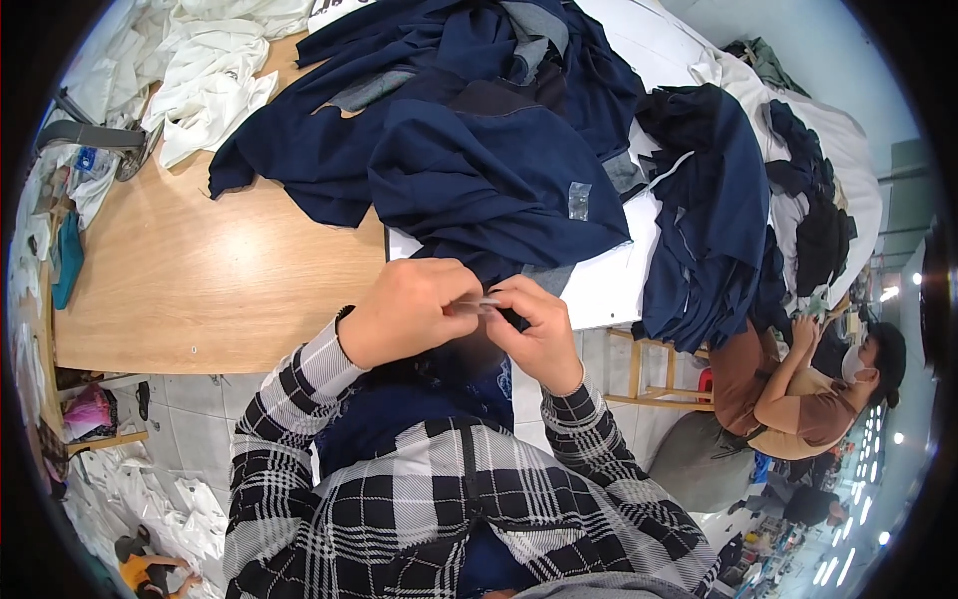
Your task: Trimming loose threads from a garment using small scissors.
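Observation:
My left hand (411, 309) and my right hand (537, 331) meet in front of me at the table's near edge. Both are closed in a pinch on a small thin pale strip (478, 302), whose kind is too small to make out. Just beyond them lies a heap of navy cloth (479, 170), with grey pieces showing in its folds. On that cloth sits a small clear plastic piece (580, 202). Some dark fabric below my fingers is partly hidden by the right hand.
The wooden tabletop (200, 290) spreads to the left, with white cloth (215, 90) at its far side and a grey metal arm (90, 136) by the left edge. More navy cloth (709, 220) hangs over the right side. A masked co-worker (798, 389) sits at the right beside a wooden stool (659, 369).

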### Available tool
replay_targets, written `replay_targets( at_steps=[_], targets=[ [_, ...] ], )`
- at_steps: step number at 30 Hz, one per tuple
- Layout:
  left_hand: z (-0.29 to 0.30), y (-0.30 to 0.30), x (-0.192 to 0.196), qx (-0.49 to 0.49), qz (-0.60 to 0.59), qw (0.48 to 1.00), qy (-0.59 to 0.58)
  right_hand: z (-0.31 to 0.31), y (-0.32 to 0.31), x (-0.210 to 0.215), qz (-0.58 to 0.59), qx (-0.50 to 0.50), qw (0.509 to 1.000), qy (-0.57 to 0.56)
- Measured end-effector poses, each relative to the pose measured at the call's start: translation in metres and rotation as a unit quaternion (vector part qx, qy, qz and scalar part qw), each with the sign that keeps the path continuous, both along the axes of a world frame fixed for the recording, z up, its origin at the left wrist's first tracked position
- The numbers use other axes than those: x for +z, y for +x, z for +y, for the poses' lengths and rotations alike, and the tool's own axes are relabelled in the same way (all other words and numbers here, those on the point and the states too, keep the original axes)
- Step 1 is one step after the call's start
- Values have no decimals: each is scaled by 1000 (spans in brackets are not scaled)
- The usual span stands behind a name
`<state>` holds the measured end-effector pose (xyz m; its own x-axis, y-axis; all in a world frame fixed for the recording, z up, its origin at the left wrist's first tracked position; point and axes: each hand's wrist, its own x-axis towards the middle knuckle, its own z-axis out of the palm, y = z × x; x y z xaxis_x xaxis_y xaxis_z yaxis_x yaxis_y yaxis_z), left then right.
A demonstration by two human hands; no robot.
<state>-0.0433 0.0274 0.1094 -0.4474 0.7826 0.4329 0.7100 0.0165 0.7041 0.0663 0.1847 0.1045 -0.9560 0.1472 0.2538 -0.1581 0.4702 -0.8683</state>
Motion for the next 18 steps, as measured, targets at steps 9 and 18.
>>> replay_targets(
  at_steps=[9, 18],
  targets=[
    [-7, -5, -7, -11, -353, 936, -11, 1, 0, 1, -32, 9, 997, -68],
    [-4, 10, 7, 18, 85, 996, -12, 3, -1, -4, 0, 36, 999, -24]
  ],
)
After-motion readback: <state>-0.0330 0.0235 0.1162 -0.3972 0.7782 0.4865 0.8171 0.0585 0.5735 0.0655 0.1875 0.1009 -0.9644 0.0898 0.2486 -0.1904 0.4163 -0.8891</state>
